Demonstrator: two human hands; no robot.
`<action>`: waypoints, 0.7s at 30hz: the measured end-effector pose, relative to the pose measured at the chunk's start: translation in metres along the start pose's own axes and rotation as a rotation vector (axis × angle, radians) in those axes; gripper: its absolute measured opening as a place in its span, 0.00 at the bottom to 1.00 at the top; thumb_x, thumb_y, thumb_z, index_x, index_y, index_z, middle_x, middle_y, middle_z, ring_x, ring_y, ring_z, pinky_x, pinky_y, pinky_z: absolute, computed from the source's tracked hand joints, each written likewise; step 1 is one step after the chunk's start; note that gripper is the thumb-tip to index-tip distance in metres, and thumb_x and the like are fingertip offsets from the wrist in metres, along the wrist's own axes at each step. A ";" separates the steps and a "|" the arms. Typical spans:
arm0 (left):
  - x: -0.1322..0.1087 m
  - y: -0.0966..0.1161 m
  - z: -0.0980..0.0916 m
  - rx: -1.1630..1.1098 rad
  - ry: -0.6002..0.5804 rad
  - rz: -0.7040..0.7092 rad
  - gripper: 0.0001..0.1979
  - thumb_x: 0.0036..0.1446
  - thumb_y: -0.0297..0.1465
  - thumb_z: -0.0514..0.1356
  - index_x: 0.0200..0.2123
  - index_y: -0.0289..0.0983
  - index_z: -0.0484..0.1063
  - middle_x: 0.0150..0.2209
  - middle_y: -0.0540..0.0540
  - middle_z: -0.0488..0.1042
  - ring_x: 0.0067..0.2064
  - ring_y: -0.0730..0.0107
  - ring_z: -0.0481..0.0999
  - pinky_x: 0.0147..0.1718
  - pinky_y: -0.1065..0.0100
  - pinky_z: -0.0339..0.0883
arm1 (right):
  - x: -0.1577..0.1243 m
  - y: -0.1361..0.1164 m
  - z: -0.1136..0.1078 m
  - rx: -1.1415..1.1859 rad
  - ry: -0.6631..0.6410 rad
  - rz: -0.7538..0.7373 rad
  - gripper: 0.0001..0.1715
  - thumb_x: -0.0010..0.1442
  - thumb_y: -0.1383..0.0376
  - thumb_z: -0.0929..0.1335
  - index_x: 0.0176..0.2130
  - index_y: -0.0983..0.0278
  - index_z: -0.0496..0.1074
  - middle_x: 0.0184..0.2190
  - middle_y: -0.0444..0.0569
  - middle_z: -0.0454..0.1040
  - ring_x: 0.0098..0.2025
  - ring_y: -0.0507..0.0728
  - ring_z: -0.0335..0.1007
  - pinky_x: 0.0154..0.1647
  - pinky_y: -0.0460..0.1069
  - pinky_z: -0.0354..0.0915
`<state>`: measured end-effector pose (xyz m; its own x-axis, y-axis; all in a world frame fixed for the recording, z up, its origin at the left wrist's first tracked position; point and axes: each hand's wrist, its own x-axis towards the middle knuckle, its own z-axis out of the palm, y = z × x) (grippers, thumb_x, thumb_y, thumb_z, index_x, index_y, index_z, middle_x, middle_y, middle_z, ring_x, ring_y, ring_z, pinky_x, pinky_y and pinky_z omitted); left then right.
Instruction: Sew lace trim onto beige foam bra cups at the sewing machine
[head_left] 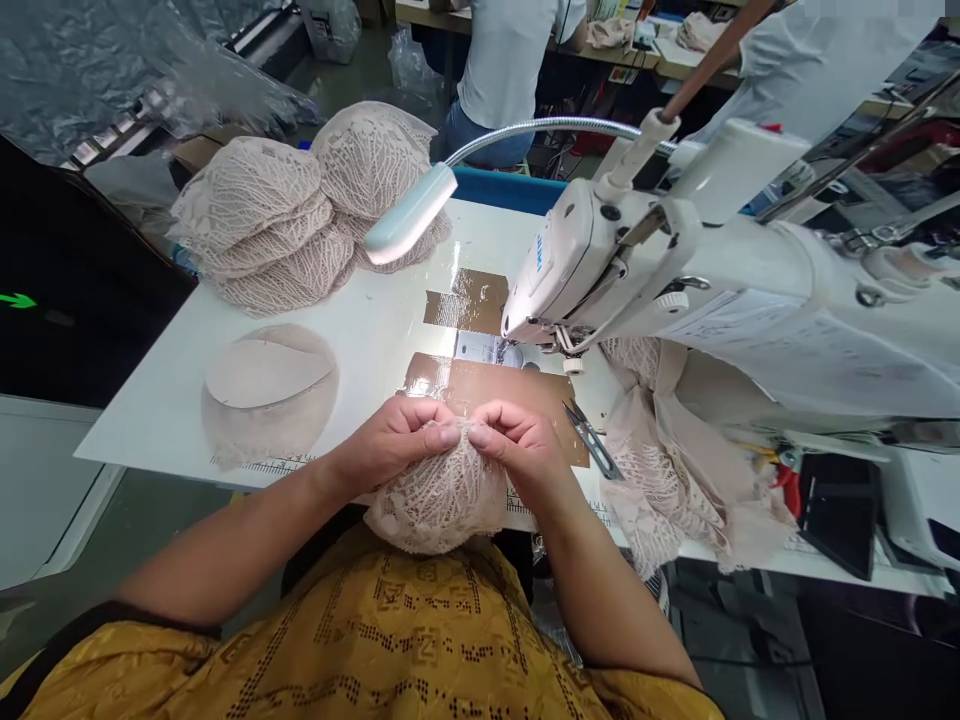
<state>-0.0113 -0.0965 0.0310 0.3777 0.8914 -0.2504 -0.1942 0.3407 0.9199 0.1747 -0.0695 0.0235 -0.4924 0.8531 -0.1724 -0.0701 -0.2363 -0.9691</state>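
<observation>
Between my two hands, at the table's front edge, a beige lace bra cup [441, 500] hangs with its rounded side toward me. My left hand [405, 435] pinches its upper edge between thumb and forefinger. Close beside it, my right hand [517, 440] pinches the same edge, the two thumbs nearly meeting. Just beyond stands a white sewing machine [570, 265], its needle area lit over a metal plate [480, 347]. Thread snips [592, 440] lie on the brown taped patch [510, 395] to the right of my right hand.
Stacked lace cups [262, 220] stand at the back left. A smooth beige cup piece [270, 390] lies on the white table [165, 360]. A lamp [412, 212] arches over the table. Lace pieces [667, 460] pile up at right, near a black tray-like object [840, 510]. People work behind.
</observation>
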 end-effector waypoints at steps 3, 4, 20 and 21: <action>-0.003 0.012 -0.010 -0.069 0.247 -0.043 0.14 0.51 0.39 0.66 0.28 0.34 0.70 0.23 0.51 0.69 0.23 0.75 0.68 0.23 0.72 0.64 | -0.001 0.001 -0.017 -0.017 0.073 -0.001 0.17 0.51 0.54 0.74 0.36 0.62 0.74 0.31 0.45 0.73 0.30 0.51 0.68 0.32 0.47 0.65; -0.005 0.020 -0.019 -0.038 0.369 -0.009 0.12 0.51 0.37 0.66 0.29 0.34 0.71 0.23 0.51 0.70 0.24 0.73 0.69 0.25 0.71 0.66 | -0.004 0.000 -0.025 -0.047 0.107 -0.014 0.17 0.52 0.55 0.73 0.38 0.62 0.74 0.34 0.46 0.74 0.33 0.52 0.69 0.34 0.48 0.67; 0.092 -0.034 0.023 1.820 0.096 0.463 0.15 0.61 0.20 0.47 0.29 0.33 0.71 0.27 0.39 0.72 0.31 0.57 0.70 0.30 0.58 0.63 | 0.016 -0.018 -0.054 -1.093 0.134 -0.154 0.18 0.63 0.71 0.60 0.46 0.63 0.76 0.42 0.51 0.78 0.44 0.58 0.71 0.43 0.51 0.63; 0.089 -0.036 0.026 1.822 0.085 0.461 0.15 0.62 0.21 0.48 0.29 0.32 0.72 0.27 0.38 0.72 0.31 0.57 0.70 0.29 0.58 0.62 | 0.018 -0.013 -0.053 -1.141 0.116 -0.162 0.19 0.62 0.72 0.60 0.45 0.63 0.76 0.43 0.51 0.77 0.44 0.58 0.70 0.43 0.50 0.63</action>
<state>0.0531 -0.0367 -0.0161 0.5319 0.8386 0.1176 0.8403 -0.5399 0.0486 0.2122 -0.0263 0.0238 -0.4626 0.8865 0.0101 0.7277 0.3863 -0.5668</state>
